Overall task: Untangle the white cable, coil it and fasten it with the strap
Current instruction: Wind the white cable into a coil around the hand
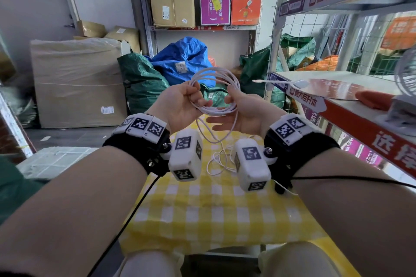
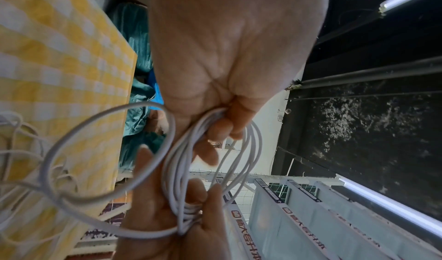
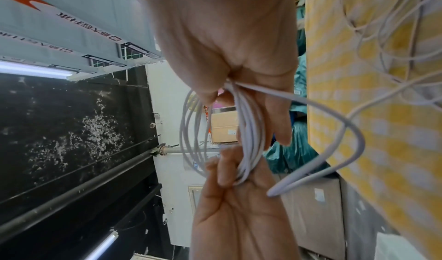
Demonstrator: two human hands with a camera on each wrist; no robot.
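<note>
The white cable (image 1: 215, 91) is wound into a coil of several loops, held up above the yellow checked table (image 1: 202, 209). My left hand (image 1: 198, 96) grips the coil's left side with its fingers curled round the strands (image 2: 186, 150). On the coil's right side, my right hand (image 1: 225, 110) pinches the bundle (image 3: 248, 131) between thumb and fingers. A loose tail of cable (image 1: 221, 159) hangs from the coil and lies tangled on the cloth. No strap is plainly visible.
A metal shelf (image 1: 337, 87) stands close on the right, with a small fan (image 1: 405, 87) and a thin white piece (image 1: 279, 82) sticking out over its edge. Blue (image 1: 182, 56) and green (image 1: 139, 78) sacks and a wrapped box (image 1: 76, 81) lie beyond the table.
</note>
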